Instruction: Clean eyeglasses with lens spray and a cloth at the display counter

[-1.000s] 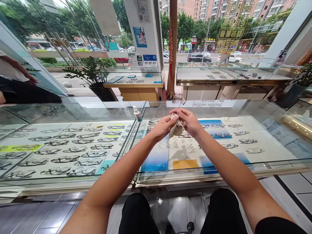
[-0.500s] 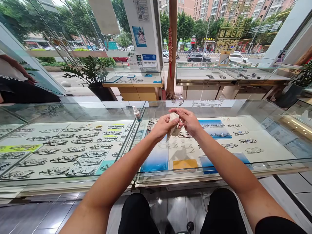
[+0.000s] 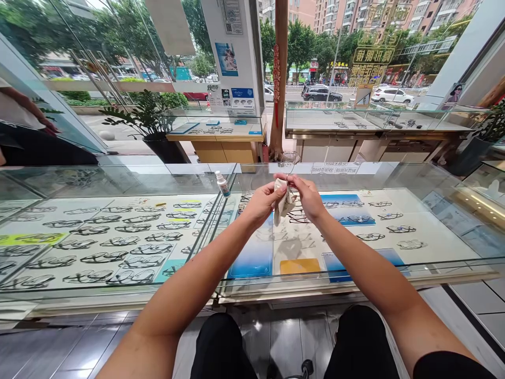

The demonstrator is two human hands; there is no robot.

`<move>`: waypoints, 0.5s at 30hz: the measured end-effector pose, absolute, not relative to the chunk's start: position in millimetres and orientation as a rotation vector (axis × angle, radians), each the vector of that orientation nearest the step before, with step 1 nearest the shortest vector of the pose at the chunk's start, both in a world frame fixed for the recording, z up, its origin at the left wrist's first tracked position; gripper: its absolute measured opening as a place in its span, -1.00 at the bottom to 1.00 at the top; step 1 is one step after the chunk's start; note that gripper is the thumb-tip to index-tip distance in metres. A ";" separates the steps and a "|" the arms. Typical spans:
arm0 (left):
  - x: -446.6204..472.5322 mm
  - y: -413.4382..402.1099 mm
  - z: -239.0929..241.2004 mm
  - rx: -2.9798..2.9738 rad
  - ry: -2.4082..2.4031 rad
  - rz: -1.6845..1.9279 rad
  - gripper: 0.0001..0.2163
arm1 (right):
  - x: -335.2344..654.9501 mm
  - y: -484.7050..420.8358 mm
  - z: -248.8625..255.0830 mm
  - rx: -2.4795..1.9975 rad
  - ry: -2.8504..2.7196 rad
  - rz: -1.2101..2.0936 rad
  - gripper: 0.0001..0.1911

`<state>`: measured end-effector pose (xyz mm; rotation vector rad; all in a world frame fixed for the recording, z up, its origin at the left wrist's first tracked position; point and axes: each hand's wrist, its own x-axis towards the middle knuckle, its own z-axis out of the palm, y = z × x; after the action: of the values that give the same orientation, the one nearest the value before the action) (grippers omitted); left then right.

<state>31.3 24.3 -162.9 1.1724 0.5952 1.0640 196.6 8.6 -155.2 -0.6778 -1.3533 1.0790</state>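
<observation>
— Glasses [image 3: 289, 160], where were they?

— Held up between both hands, above the glass counter [image 3: 394, 173], near its far edge. One clear lens stuck up above the fingers; the rest was hidden by the cloth [image 3: 282, 202].

— And the cloth?

— Pale, bunched around the lower part of the glasses, hanging a little below the hands.

— What were the hands doing?

— The left hand [image 3: 262, 202] had its fingers curled and pinched shut on the cloth. The right hand [image 3: 310, 197] was closed too, thumb and fingertips gripping the glasses at the top of the cloth. The two hands were touching or nearly so.

— Anything beside them?

— A small white spray bottle [image 3: 222, 184] stood on the counter just to the left of the left hand.

— And under the glass?

— Rows of frames [image 3: 118, 242] on pale trays to the left, and more frames on blue mats [image 3: 252, 258] right below the hands.

— Farther out?

— A potted plant [image 3: 152, 118] stood behind the counter, and another person's arm [image 3: 29, 108] showed at the far left edge.
</observation>
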 end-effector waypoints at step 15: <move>30.8 24.2 -157.9 1.216 0.634 1.140 -0.44 | 200.4 9.7 -147.3 -0.699 -1.316 1.055 -0.50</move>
<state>30.8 24.2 -157.9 1.2159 0.6345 1.1402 200.4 9.7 -147.3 -0.6994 -1.3162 1.0552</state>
